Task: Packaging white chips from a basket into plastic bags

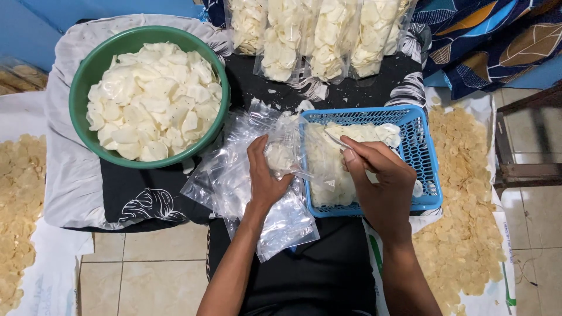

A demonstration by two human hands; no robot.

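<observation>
My left hand (264, 174) grips a small clear plastic bag (285, 153) that holds a few white chips, held at the left rim of a blue plastic basket (422, 153). My right hand (377, 178) is over the basket with its fingers pinched on white chips (363, 133) lying inside it. A stack of empty clear bags (234, 184) lies under my left wrist on a dark cloth. A green bowl (82, 88) heaped with white chips sits at the upper left.
Several filled clear bags of chips (316, 38) stand in a row at the top. Yellowish chips are spread on white sheets at the right (468, 222) and the far left (17, 210). Tiled floor shows at the bottom left.
</observation>
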